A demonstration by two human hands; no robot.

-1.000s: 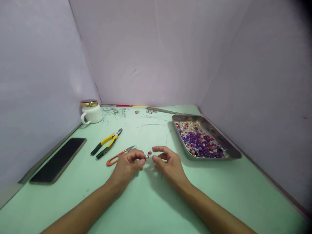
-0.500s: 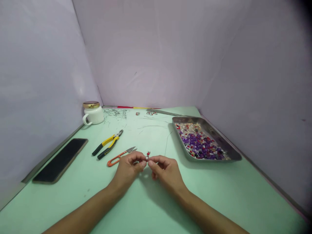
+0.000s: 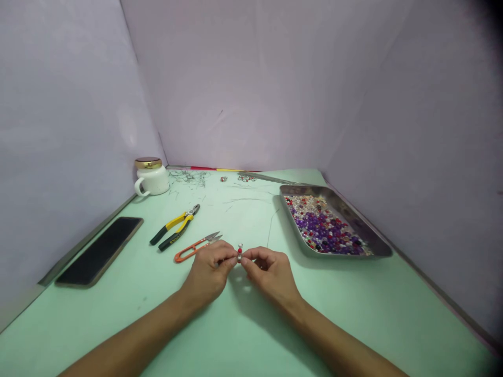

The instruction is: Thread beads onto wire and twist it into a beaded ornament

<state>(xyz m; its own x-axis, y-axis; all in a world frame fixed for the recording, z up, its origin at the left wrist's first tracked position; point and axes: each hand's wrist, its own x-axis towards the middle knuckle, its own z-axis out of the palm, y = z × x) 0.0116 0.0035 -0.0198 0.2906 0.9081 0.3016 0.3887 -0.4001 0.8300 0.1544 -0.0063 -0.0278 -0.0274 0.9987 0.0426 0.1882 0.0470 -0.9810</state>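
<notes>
Between my two hands is a small piece of red and silvery-white beads (image 3: 239,251), standing upright above the fingertips. My left hand (image 3: 210,267) pinches it from the left with thumb and forefinger. From the right, my right hand (image 3: 271,272) pinches it the same way, its other fingers curled under. Whether wire runs through the beads is too small to make out. Just behind my left hand lie orange-handled thread snips (image 3: 192,250), their blades pointing away to the right. A thin wire (image 3: 270,228) lies on the table beyond my right hand.
A metal tray (image 3: 341,256) of mixed beads stands at right. Yellow-black pliers (image 3: 175,229), a phone (image 3: 100,252) and a lidded white mug (image 3: 153,179) are on the left. Wire scraps (image 3: 188,178), beaded pieces (image 3: 246,178) and a bundle of rods (image 3: 267,178) lie at the back.
The beaded piece has turned a little between my fingertips and more of it shows. Both hands keep pinching at nearly the same spot; the whole view has shifted slightly.
</notes>
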